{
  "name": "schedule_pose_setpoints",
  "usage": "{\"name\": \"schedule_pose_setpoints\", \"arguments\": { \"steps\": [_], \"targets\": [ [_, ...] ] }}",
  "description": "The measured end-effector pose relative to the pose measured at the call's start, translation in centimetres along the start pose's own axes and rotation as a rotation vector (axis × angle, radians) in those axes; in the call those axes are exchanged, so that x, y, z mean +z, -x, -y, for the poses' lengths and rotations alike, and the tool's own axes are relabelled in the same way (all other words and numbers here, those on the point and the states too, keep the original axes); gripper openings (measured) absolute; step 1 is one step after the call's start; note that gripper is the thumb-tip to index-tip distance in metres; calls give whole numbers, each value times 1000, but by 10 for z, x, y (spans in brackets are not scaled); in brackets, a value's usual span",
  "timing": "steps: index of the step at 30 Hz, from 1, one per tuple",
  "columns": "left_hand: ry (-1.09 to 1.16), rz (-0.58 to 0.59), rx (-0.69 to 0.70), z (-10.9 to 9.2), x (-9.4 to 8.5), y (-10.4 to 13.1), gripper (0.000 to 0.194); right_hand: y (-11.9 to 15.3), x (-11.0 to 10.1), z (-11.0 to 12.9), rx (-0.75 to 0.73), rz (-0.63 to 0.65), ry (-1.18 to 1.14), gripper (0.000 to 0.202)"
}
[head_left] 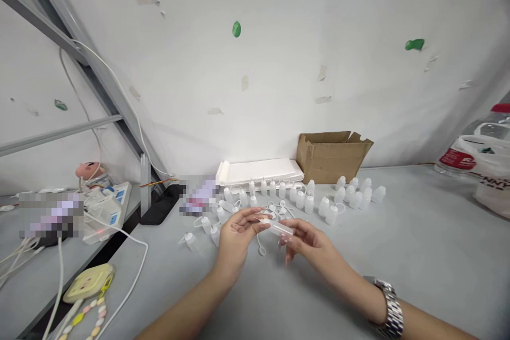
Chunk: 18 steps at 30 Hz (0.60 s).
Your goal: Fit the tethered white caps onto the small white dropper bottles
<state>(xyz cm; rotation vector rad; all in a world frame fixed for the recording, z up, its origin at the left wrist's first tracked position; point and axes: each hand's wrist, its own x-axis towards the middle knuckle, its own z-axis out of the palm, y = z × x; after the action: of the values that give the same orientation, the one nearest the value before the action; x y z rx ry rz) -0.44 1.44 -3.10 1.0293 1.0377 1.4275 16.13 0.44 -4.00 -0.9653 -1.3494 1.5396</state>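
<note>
A small translucent squeeze bottle (pixel 281 229) lies tilted between my two hands. My left hand (pixel 238 234) is closed in a pinch at its nozzle end, where a white cap part shows. Around the bottle's base end, the fingers of my right hand (pixel 307 240) are closed. A loose white ring strap (pixel 262 249) hangs or lies just below; I cannot tell which. Behind my hands is a small heap of white caps (pixel 282 207). Bottles with thin nozzles, such as one bottle (pixel 191 241) at the left, stand on the grey table (pixel 422 255).
More bottles (pixel 354 200) stand at the right, near an open cardboard box (pixel 332 156). White flat packaging (pixel 263 171) lies by the wall. To the left are a power strip (pixel 107 212), cables and a yellow case (pixel 88 282). A bagged large bottle (pixel 458 156) stands far right.
</note>
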Motion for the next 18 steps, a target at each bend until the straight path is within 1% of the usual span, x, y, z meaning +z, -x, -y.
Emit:
{"name": "schedule_pose_setpoints", "arguments": {
  "steps": [1, 3, 5, 7, 9, 14, 16, 18],
  "targets": [
    [-3, -2, 1, 0, 0, 0, 25, 0, 0, 0, -5, -29, 30, 47],
    [-16, -4, 9, 0, 1, 1, 24, 1, 1, 0, -26, -67, 81, 44],
    [-37, -3, 30, -1, 1, 2, 22, 2, 2, -1, -50, -61, 116, 38],
    [-55, -7, 54, -2, 2, 3, 19, 2, 3, -2, -45, -19, 113, 40],
    [-62, -10, 68, -4, 3, 4, 17, 3, 4, -3, 2, 45, 50, 43],
    [-60, 29, 81, -8, 2, 4, 15, 4, 6, 1, 205, 238, -313, 44],
    [-64, 40, 69, -9, 1, 4, 16, 4, 6, 2, 239, 268, -316, 46],
    [-77, 35, 61, -8, 2, 4, 15, 3, 5, 2, 181, 225, -176, 50]
  ]
}}
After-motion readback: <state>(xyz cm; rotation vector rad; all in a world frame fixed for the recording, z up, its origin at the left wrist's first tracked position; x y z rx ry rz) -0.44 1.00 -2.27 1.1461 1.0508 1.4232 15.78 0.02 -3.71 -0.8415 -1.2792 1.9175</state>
